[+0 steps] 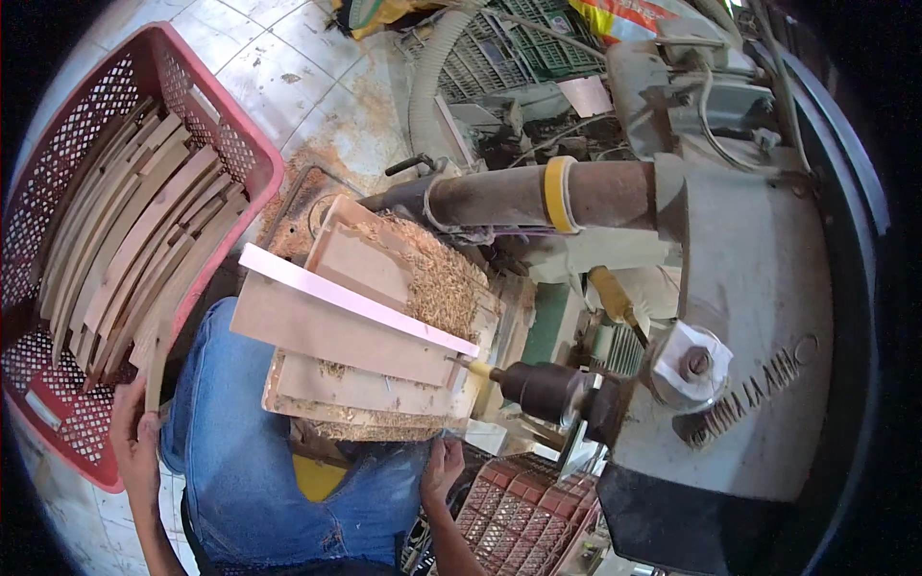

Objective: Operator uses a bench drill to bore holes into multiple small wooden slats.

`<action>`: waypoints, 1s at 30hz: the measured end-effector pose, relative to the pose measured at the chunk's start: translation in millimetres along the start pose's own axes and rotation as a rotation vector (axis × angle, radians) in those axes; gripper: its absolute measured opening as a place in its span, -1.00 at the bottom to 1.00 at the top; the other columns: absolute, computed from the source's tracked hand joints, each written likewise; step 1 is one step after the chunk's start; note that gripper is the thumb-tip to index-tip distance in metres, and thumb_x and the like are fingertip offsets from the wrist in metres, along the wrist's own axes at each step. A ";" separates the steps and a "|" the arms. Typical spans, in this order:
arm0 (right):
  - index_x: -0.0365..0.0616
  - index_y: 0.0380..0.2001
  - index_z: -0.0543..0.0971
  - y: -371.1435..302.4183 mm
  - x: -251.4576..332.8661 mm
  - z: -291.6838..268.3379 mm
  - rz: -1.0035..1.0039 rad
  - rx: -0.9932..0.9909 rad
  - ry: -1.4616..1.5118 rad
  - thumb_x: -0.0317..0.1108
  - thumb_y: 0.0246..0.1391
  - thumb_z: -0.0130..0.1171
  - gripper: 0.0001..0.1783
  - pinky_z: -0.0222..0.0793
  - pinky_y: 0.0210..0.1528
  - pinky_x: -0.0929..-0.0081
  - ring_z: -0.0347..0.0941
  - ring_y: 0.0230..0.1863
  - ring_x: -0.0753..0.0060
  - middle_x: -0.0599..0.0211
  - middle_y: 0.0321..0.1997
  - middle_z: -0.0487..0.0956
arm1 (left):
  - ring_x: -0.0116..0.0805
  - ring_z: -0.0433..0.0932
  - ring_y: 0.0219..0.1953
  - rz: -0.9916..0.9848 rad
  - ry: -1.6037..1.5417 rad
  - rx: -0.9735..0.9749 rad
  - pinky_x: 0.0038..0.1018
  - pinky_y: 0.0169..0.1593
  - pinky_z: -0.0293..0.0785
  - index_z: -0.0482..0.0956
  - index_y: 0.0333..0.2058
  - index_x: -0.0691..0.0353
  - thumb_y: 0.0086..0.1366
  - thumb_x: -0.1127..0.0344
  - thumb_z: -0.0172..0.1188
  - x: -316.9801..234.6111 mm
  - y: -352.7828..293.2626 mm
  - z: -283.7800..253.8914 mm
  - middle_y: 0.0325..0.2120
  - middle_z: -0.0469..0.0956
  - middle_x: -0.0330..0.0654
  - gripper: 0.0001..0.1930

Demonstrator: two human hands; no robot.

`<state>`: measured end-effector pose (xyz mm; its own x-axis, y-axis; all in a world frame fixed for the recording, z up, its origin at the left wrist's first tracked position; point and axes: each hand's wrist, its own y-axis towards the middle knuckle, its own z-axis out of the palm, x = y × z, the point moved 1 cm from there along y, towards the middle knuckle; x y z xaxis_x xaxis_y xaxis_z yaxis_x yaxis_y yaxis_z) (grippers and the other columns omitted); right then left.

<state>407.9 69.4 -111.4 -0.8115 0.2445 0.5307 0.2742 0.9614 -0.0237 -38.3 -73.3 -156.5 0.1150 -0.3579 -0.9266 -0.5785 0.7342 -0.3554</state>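
At the near corner of the red plastic crate [261, 178], my left hand [134, 442] is closed around the lower end of a thin wooden slat [157, 370]. Many curved slats [120, 250] stand stacked in that crate. My right hand [442, 468] is below the near edge of the work table, fingers curled; what they grip is hidden. On the table, a wooden board [336, 322] with a pale strip along its far edge lies across a wooden base. Its right end meets the bit [477, 368] of a drilling machine's dark chuck [538, 387].
Wood shavings [447, 283] cover the table's far side. A thick pipe with a yellow band [557, 192] crosses behind it to the grey machine body [754, 317]. A coil spring [749, 398] is on the machine. Another red crate [523, 514] stands below right, on the tiled floor [279, 77] side of my legs.
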 end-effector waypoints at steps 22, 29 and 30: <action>-0.30 -0.50 0.44 -6.0 -17.2 -7.4 -0.066 -0.067 0.348 -0.13 0.22 0.23 -0.57 0.15 -0.46 0.41 0.16 -0.50 0.56 0.46 -0.60 0.30 | -0.16 0.37 0.16 1.185 0.957 0.165 -0.10 0.27 0.22 0.62 -0.03 0.05 0.07 0.31 0.36 -185.3 65.6 132.1 0.02 0.46 -0.17 -0.58; -0.27 -0.54 0.38 -7.6 5.3 -8.0 -0.081 -0.112 0.430 -0.28 0.19 0.21 -0.65 0.18 -0.39 0.39 0.18 -0.47 0.49 0.37 -0.58 0.31 | -0.04 0.29 0.27 1.192 0.866 0.234 -0.07 0.32 0.19 0.66 -0.02 0.00 0.05 0.31 0.36 -172.2 74.5 170.5 0.16 0.41 -0.08 -0.56; -0.27 -0.55 0.37 -8.3 4.8 -10.0 -0.079 -0.119 0.418 -0.29 0.19 0.22 -0.65 0.19 -0.38 0.37 0.18 -0.47 0.47 0.35 -0.59 0.31 | -0.03 0.30 0.26 1.217 0.830 0.240 -0.07 0.30 0.21 0.67 -0.04 0.00 0.03 0.33 0.35 -171.4 72.1 179.0 0.16 0.41 -0.07 -0.57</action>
<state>406.8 61.3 -100.2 -0.5609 0.0750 0.8245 0.2967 0.9480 0.1156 44.8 144.2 -45.2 -0.8563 0.3704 -0.3599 0.1722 0.8618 0.4771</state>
